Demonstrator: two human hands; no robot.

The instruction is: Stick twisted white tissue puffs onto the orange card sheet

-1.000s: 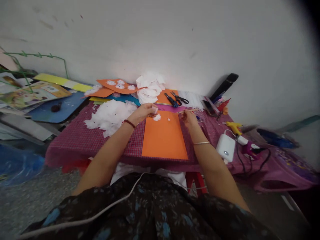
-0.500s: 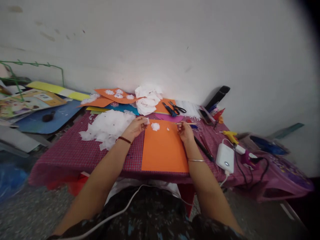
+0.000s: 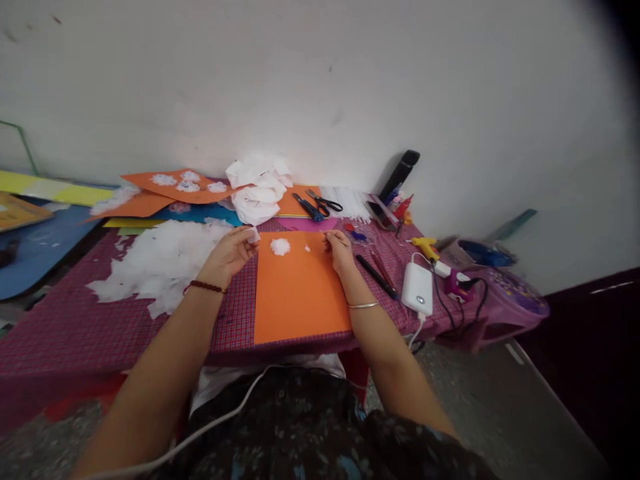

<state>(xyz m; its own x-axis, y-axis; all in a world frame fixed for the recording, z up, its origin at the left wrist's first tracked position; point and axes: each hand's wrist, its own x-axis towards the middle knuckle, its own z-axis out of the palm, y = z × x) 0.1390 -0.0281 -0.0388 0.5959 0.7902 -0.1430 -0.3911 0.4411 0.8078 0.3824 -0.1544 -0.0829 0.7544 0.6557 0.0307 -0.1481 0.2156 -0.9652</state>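
Note:
An orange paper sheet [image 3: 303,293] lies in front of me on the checked cloth. Near its top edge is a fluffy white paper tuft [image 3: 280,247], with a small white dab [image 3: 307,248] to the right of it. At the sheet's upper left corner, my left hand [image 3: 233,252] pinches a small white tissue paper piece [image 3: 254,235]. My right hand [image 3: 340,250] is closed over the upper right corner, its fingertips together on a thin wooden stick that is now mostly hidden.
Left of the sheet spreads a heap of white tissue pieces [image 3: 160,260]. Behind are crumpled white tissue [image 3: 257,190], decorated orange sheets [image 3: 185,189] and scissors [image 3: 325,203]. To the right lie a black pen [image 3: 376,277], a white power bank [image 3: 417,288] and a yellow glue gun [image 3: 426,247].
The view has swung right, so the table sits further left in the picture. The stick in my right hand has turned and barely shows. My left hand still pinches the tissue piece.

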